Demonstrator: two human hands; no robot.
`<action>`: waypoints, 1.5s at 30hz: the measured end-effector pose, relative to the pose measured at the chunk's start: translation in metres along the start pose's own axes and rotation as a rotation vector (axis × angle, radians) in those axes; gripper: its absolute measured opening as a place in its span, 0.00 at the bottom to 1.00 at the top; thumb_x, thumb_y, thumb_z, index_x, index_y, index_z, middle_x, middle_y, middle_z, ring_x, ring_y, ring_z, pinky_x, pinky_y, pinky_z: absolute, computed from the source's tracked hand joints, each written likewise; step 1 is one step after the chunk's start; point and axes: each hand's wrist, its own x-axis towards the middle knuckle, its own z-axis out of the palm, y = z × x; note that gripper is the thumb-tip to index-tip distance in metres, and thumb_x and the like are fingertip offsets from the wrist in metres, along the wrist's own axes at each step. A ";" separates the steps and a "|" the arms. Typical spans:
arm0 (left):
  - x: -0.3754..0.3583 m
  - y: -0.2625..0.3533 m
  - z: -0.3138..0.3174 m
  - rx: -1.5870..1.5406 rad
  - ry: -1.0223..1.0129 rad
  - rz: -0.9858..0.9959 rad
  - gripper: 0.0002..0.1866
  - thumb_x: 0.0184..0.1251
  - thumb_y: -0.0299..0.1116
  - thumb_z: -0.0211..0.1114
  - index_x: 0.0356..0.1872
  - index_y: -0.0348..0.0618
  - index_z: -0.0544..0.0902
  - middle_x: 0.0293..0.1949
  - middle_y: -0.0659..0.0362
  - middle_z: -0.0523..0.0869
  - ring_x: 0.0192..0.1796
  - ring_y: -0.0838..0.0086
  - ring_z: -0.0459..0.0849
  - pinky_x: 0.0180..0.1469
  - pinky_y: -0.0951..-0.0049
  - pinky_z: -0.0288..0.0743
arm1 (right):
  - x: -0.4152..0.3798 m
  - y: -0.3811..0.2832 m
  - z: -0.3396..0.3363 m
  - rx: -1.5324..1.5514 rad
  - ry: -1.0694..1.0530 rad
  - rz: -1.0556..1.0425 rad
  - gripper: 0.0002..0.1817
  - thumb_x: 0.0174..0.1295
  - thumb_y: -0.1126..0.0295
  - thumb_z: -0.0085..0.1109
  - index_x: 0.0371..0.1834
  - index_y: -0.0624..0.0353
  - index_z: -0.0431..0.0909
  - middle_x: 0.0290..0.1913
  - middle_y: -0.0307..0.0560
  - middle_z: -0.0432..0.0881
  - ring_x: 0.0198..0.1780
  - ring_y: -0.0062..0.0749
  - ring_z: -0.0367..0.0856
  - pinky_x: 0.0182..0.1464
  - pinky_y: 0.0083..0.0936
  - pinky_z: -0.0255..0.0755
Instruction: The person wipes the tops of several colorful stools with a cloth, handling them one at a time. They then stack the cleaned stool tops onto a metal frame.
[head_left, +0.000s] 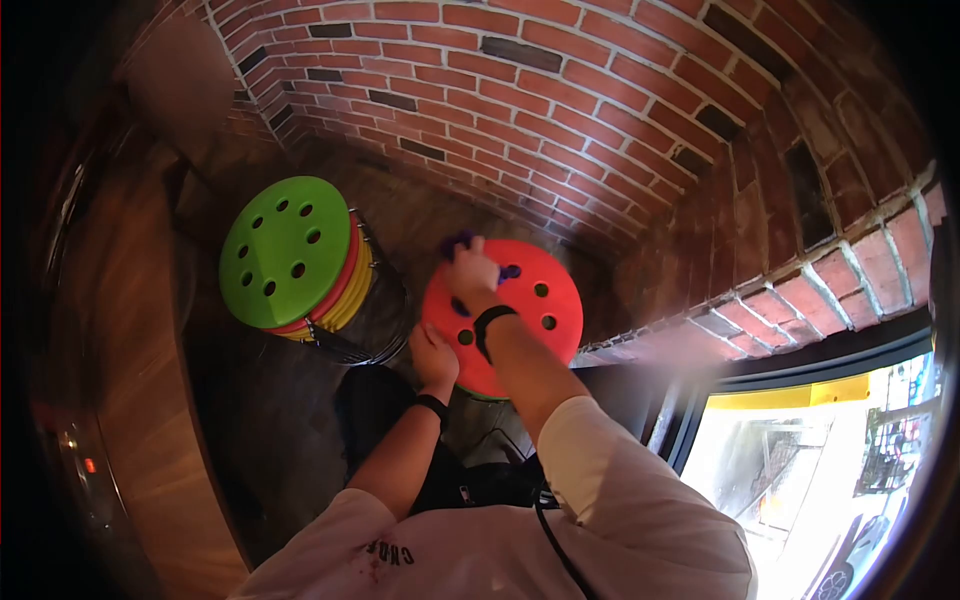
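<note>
A round red stool seat (552, 297) with several holes is in front of me, by the brick wall. On top of it, my right hand (474, 272) is closed on a dark purple cloth (510, 271), pressed against the seat. Bits of the cloth stick out around the fingers; the rest is hidden under the hand. My left hand (434, 358) grips the near left rim of the same seat, its fingers partly hidden by the edge. A black band is on each wrist.
To the left stands a stack of stools with a green top (285, 245), red and yellow seats below and dark metal legs. A red brick wall (500, 110) rises behind. Wooden panelling (135, 400) borders the left; a bright window (790, 460) is at lower right.
</note>
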 end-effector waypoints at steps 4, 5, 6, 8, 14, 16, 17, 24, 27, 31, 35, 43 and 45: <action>-0.004 0.002 -0.003 -0.049 0.025 0.020 0.18 0.82 0.44 0.47 0.48 0.39 0.75 0.49 0.40 0.80 0.53 0.38 0.78 0.55 0.44 0.72 | 0.000 0.079 -0.036 -0.042 0.113 0.159 0.18 0.66 0.53 0.59 0.50 0.54 0.81 0.58 0.55 0.74 0.47 0.56 0.87 0.45 0.50 0.83; -0.004 0.003 -0.003 -0.030 0.016 0.008 0.18 0.82 0.44 0.47 0.49 0.39 0.75 0.49 0.40 0.80 0.53 0.38 0.78 0.55 0.44 0.73 | -0.005 0.100 -0.042 -0.054 0.144 0.140 0.18 0.66 0.53 0.60 0.51 0.53 0.81 0.57 0.55 0.75 0.46 0.56 0.87 0.45 0.50 0.82; -0.003 0.003 -0.004 -0.013 0.007 -0.004 0.18 0.82 0.44 0.47 0.49 0.39 0.75 0.50 0.40 0.80 0.53 0.38 0.78 0.55 0.44 0.73 | -0.013 0.120 -0.047 -0.067 0.175 0.121 0.18 0.66 0.53 0.60 0.51 0.53 0.81 0.56 0.55 0.75 0.45 0.55 0.87 0.44 0.50 0.82; 0.000 0.002 -0.003 0.009 0.000 -0.009 0.18 0.82 0.44 0.47 0.50 0.39 0.75 0.50 0.39 0.80 0.54 0.38 0.79 0.55 0.44 0.73 | -0.037 0.142 -0.055 -0.087 0.227 0.064 0.19 0.65 0.54 0.61 0.52 0.52 0.82 0.55 0.55 0.76 0.44 0.55 0.87 0.43 0.50 0.82; -0.005 0.012 -0.011 -0.009 0.001 -0.026 0.18 0.81 0.45 0.47 0.50 0.39 0.76 0.50 0.39 0.80 0.54 0.38 0.79 0.55 0.44 0.74 | -0.149 0.160 -0.054 -0.085 0.243 -0.170 0.21 0.63 0.57 0.64 0.56 0.51 0.83 0.51 0.54 0.77 0.40 0.54 0.86 0.39 0.48 0.82; -0.005 0.010 -0.010 -0.016 0.008 -0.030 0.19 0.81 0.46 0.48 0.50 0.39 0.76 0.50 0.40 0.80 0.54 0.38 0.79 0.55 0.44 0.74 | -0.179 0.151 -0.062 -0.061 0.191 -0.226 0.21 0.62 0.58 0.65 0.56 0.52 0.83 0.50 0.53 0.77 0.39 0.54 0.87 0.38 0.47 0.82; -0.006 0.009 -0.008 -0.013 0.005 -0.029 0.19 0.81 0.46 0.48 0.50 0.39 0.76 0.50 0.40 0.80 0.54 0.39 0.79 0.56 0.44 0.74 | -0.184 0.152 -0.063 -0.053 0.198 -0.244 0.20 0.62 0.58 0.66 0.56 0.52 0.83 0.50 0.53 0.77 0.39 0.53 0.87 0.37 0.46 0.82; -0.004 0.002 -0.005 -0.026 0.067 0.023 0.19 0.82 0.43 0.48 0.51 0.38 0.79 0.49 0.41 0.83 0.52 0.41 0.81 0.54 0.49 0.74 | -0.141 0.166 -0.063 -0.088 0.190 -0.210 0.20 0.63 0.56 0.64 0.56 0.51 0.84 0.53 0.52 0.78 0.41 0.55 0.87 0.41 0.48 0.82; -0.003 0.007 -0.008 -0.025 0.057 0.011 0.18 0.81 0.42 0.49 0.51 0.38 0.80 0.49 0.41 0.84 0.52 0.42 0.81 0.55 0.50 0.74 | -0.094 0.173 -0.063 -0.105 0.229 -0.146 0.21 0.64 0.54 0.62 0.57 0.48 0.83 0.56 0.54 0.77 0.43 0.54 0.87 0.44 0.49 0.82; -0.002 0.008 -0.005 -0.037 0.075 0.001 0.18 0.81 0.42 0.49 0.52 0.39 0.80 0.49 0.42 0.84 0.53 0.43 0.82 0.55 0.50 0.74 | -0.043 0.166 -0.058 -0.138 0.261 -0.057 0.21 0.66 0.53 0.61 0.58 0.49 0.82 0.56 0.53 0.78 0.44 0.56 0.87 0.45 0.48 0.83; -0.004 0.011 -0.008 0.002 0.024 -0.053 0.18 0.80 0.45 0.49 0.55 0.42 0.78 0.54 0.44 0.82 0.55 0.42 0.81 0.56 0.47 0.75 | -0.010 0.149 -0.050 -0.166 0.237 -0.013 0.19 0.67 0.53 0.59 0.55 0.49 0.82 0.56 0.54 0.78 0.45 0.56 0.87 0.44 0.50 0.83; -0.006 0.016 -0.014 -0.003 -0.002 -0.072 0.19 0.80 0.46 0.48 0.58 0.44 0.77 0.58 0.46 0.80 0.57 0.43 0.80 0.56 0.47 0.76 | -0.048 0.118 -0.039 -0.076 0.204 -0.360 0.20 0.65 0.54 0.62 0.57 0.48 0.83 0.56 0.53 0.79 0.45 0.54 0.86 0.44 0.47 0.82; -0.006 0.013 -0.013 -0.015 -0.002 -0.060 0.19 0.81 0.46 0.48 0.58 0.43 0.76 0.59 0.46 0.80 0.58 0.43 0.80 0.57 0.47 0.76 | -0.078 0.119 -0.043 -0.016 0.125 -0.538 0.20 0.62 0.56 0.65 0.57 0.48 0.84 0.55 0.51 0.79 0.45 0.50 0.86 0.44 0.44 0.82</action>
